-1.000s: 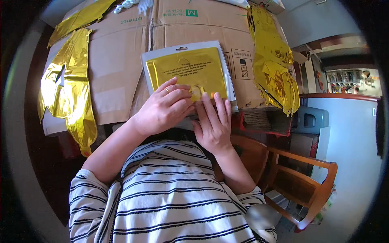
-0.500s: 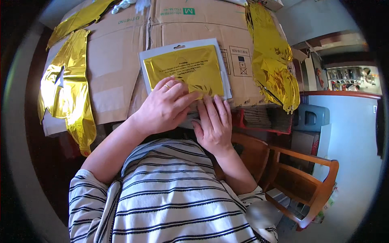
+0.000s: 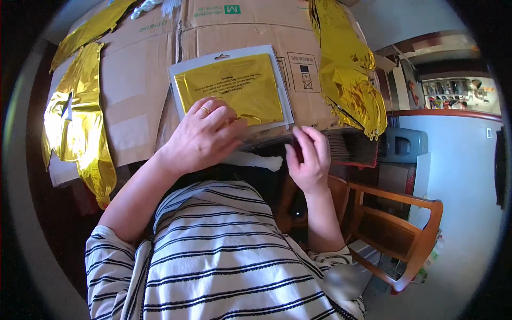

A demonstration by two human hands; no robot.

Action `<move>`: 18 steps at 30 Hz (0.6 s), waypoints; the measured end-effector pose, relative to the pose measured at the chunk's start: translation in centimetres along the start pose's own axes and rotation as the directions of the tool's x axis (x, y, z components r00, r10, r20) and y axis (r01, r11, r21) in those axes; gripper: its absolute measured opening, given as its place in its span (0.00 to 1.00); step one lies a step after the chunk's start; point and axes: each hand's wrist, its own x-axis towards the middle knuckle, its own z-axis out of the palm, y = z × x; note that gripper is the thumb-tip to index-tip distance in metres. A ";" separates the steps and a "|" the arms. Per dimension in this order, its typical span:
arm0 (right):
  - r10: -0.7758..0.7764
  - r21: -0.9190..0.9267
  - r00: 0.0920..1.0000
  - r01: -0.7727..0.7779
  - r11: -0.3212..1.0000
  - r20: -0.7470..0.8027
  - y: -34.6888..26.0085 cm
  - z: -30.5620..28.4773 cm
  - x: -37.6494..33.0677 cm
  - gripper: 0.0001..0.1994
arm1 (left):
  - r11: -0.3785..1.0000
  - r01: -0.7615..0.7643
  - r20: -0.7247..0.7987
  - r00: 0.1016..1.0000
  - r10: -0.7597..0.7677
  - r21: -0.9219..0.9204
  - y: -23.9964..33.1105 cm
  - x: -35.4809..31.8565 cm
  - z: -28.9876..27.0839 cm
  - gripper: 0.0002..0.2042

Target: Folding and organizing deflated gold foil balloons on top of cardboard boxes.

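A folded gold foil balloon [image 3: 256, 90] lies flat inside a clear sleeve with a pale backing card [image 3: 223, 57] and a hanging hole at its far edge. My left hand [image 3: 200, 133], with a ring on one finger, rests over the near left part of this package. Its fingers are bent but apart, the lower ones smeared by motion, and no held thing shows. Just off the package's near right corner is my right hand [image 3: 312, 160], thumb and fingers apart with nothing visible between them.
Cardboard [image 3: 250, 37] forms the work surface. Flat gold foil balloons lie at the left [image 3: 80, 117] and right [image 3: 349, 69]. A white rolled item [image 3: 253, 160] sits below the near edge. To the right stand a wooden chair [image 3: 394, 229] and a grey-blue plastic stool [image 3: 406, 145].
My right hand has come off the package's near edge and moved right and nearer to me. The left hand stays over the package, its lower fingers moving. The whole view has shifted slightly.
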 end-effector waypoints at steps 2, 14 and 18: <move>-0.008 0.031 1.000 0.008 1.000 0.001 0.0 0.0 0.2 0.15 | 0.999 0.020 0.002 1.000 -0.020 -0.035 -0.2 0.0 -0.2 0.20; 0.007 0.129 0.968 -0.041 0.991 0.250 1.6 -1.2 3.9 0.13 | 0.981 -0.182 0.140 0.972 0.190 -0.065 -0.1 6.1 1.1 0.21; -0.012 0.122 0.965 -0.020 0.992 0.262 1.9 -1.4 4.1 0.13 | 0.947 -0.309 0.231 0.918 0.322 -0.091 -1.1 6.7 3.1 0.18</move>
